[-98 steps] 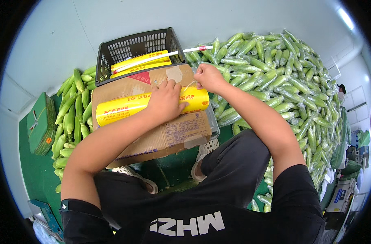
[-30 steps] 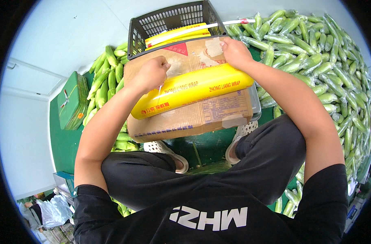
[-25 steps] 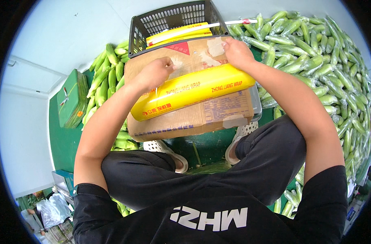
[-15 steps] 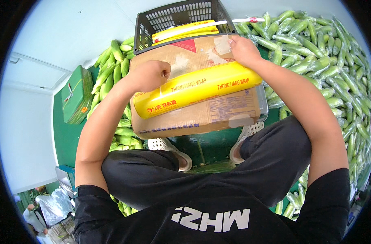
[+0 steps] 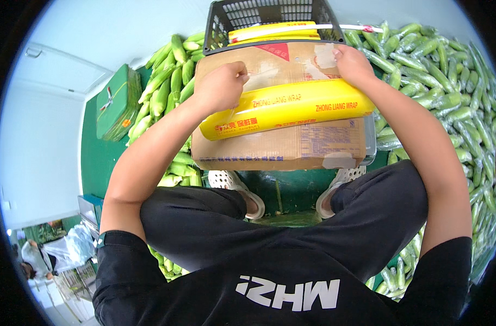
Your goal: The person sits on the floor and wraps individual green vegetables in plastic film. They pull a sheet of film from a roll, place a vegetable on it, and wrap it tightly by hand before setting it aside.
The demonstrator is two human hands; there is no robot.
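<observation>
A yellow roll of wrap (image 5: 291, 100) lies crosswise on a brown cardboard box (image 5: 318, 146). My left hand (image 5: 218, 87) is closed above the roll's left part, fingers curled; what it pinches, if anything, is hidden. My right hand (image 5: 354, 68) is closed at the box's upper right, by a torn pale patch, with its heel near the roll's right end; what its fingertips grip is too small to make out. A black slatted crate (image 5: 217, 24) behind the box holds more yellow rolls (image 5: 280, 30) and a thin white rod (image 5: 324, 26).
Unwrapped corn (image 5: 161, 92) is piled at left beside a green bundle (image 5: 112, 103). Plastic-wrapped corn (image 5: 438, 81) is heaped at right. My crossed legs and clogs (image 5: 229, 182) are below the box. A co-worker (image 5: 33, 255) and plastic bags (image 5: 71, 244) show at lower left.
From 3.3 seconds ago, my left hand has gone from resting spread on the roll to closed above its left part; my right hand stays closed toward the upper right. The view has shifted.
</observation>
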